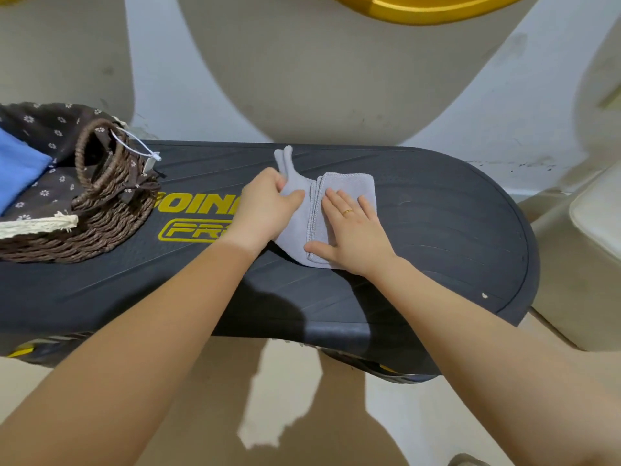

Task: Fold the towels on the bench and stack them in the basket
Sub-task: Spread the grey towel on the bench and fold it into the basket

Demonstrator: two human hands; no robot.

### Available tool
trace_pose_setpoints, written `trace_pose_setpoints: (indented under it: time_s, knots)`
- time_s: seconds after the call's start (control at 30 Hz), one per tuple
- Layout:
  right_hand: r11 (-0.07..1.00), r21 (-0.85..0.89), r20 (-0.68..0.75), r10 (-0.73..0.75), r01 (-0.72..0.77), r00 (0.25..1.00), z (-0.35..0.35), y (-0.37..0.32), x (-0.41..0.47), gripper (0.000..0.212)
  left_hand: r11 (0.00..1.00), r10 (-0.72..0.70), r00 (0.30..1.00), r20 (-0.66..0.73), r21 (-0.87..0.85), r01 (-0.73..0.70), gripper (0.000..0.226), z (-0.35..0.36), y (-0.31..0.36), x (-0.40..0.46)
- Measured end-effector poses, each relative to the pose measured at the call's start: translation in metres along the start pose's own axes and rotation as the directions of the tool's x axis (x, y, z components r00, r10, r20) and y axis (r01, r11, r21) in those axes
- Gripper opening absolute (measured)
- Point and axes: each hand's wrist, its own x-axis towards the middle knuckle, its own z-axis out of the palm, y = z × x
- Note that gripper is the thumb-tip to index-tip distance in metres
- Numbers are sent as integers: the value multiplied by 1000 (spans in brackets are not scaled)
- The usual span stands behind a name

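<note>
A dark grey plastic bench [420, 230] with rounded ends is running across the room, its ribbed top carrying yellow lettering [198, 216] partly covered by the person's left forearm. A grey towel [349, 190] is lying near the middle of the bench, towards its far edge, already doubled over so that stitched hems are stacking along its left side. The right hand [353, 230] is pressing flat on the folded part, fingers straight and spread, a gold ring [347, 212] showing on one finger. The left hand [265, 203] is pinching the loose left portion of the towel between thumb and curled fingers, with a corner of cloth sticking up beyond it towards the far edge.

At the bench's left end a brown woven basket [100, 227] is sitting, lined with dark flowered fabric [50, 129]; a blue folded cloth [20, 169] is lying inside it, and a white tag [153, 156] is hanging off its handle. A small pale speck [484, 295] is resting near the bench's right near edge.

Behind the bench a pale wall [168, 79] is standing, scuffed and marked, crossed by large rounded shadows. A yellow curved object [420, 8] is showing at the top of the view. A cream-coloured object [598, 223] is standing just beyond the bench's right end. The floor [285, 415] below is beige, with patches of lighter tone
</note>
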Motion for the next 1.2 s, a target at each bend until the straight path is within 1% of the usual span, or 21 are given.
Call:
trace_pose_setpoints:
  time_s: [0.07, 0.13, 0.17, 0.2, 0.23, 0.27, 0.3, 0.33, 0.37, 0.43, 0.5, 0.57, 0.67, 0.77, 0.9, 1.0, 1.07, 1.1, 1.13, 1.17, 1.2]
  knots:
    - [992, 125, 8, 4, -5, 1000, 1, 4, 1, 86, 997, 81, 997, 10, -21, -80, 30, 10, 10, -6]
    - [917, 400, 4, 9, -10, 1000, -3, 12, 2, 74, 991, 117, 993, 25, -69, -115, 24, 21, 16, -10]
    - [812, 583, -7, 43, -31, 999, -7, 17, 2, 61, 988, 124, 992, 36, -101, -120, 22, 25, 18, -12]
    - [651, 756, -6, 99, -60, 995, -13, 23, 1, 48, 984, 132, 990, 55, -128, -124, 24, 28, 20, -14]
    - [444, 891, 22, 168, -95, 986, -19, 27, 1, 40, 981, 143, 986, 90, -146, -129, 29, 33, 21, -17]
    - [238, 965, 57, 229, -112, 972, -25, 30, 0, 34, 979, 158, 978, 135, -152, -138, 35, 37, 23, -20]
    - [104, 988, 79, 298, -114, 951, -29, 33, 1, 25, 979, 170, 969, 182, -140, -146, 40, 42, 24, -23]
    - [52, 992, 84, 372, -111, 925, -31, 35, 3, 16, 982, 172, 960, 220, -115, -149, 42, 47, 25, -25]
    - [114, 985, 68, 445, -132, 893, -33, 37, 6, 11, 985, 165, 955, 245, -94, -146, 39, 50, 26, -26]
    - [336, 917, 9, 523, -216, 853, -32, 41, 11, 15, 986, 156, 954, 255, -103, -134, 27, 51, 26, -25]
    - [507, 818, -31, 510, -272, 860, -32, 42, 14, 35, 981, 193, 948, 255, -68, -181, 21, 48, 22, -23]
    - [630, 731, -77, 457, -262, 886, -33, 41, 18, 43, 962, 264, 924, 277, -8, -272, 20, 46, 17, -25]
    - [678, 695, -123, 439, -239, 890, -31, 42, 22, 36, 889, 365, 883, 296, 170, -425, 42, 49, 12, -30]
    - [658, 716, -137, 461, -234, 877, -28, 46, 22, 27, 810, 374, 871, 317, 346, -474, 64, 55, 8, -29]
    - [748, 611, -167, 442, -259, 882, -21, 42, 21, 21, 809, 272, 851, 448, 373, -455, 88, 60, 3, -19]
    - [800, 518, -220, 467, -303, 856, -14, 34, 19, 17, 821, 251, 841, 479, 356, -447, 100, 58, 4, -12]
    - [830, 483, -302, 455, -277, 837, -12, 32, 15, 16, 828, 245, 839, 486, 345, -442, 108, 58, 2, -11]
    - [873, 443, -381, 390, -205, 838, -11, 32, 12, 15, 835, 247, 841, 482, 334, -437, 112, 58, 1, -12]
    - [925, 367, -452, 267, -96, 851, -11, 34, 7, 15, 843, 252, 843, 475, 320, -432, 117, 59, -1, -12]
    - [964, 266, -493, 110, 29, 863, -11, 37, 1, 19, 848, 258, 844, 469, 309, -431, 121, 60, -3, -13]
    - [974, 172, -484, -47, 148, 874, -11, 41, -6, 23, 850, 264, 843, 469, 301, -433, 124, 61, -3, -13]
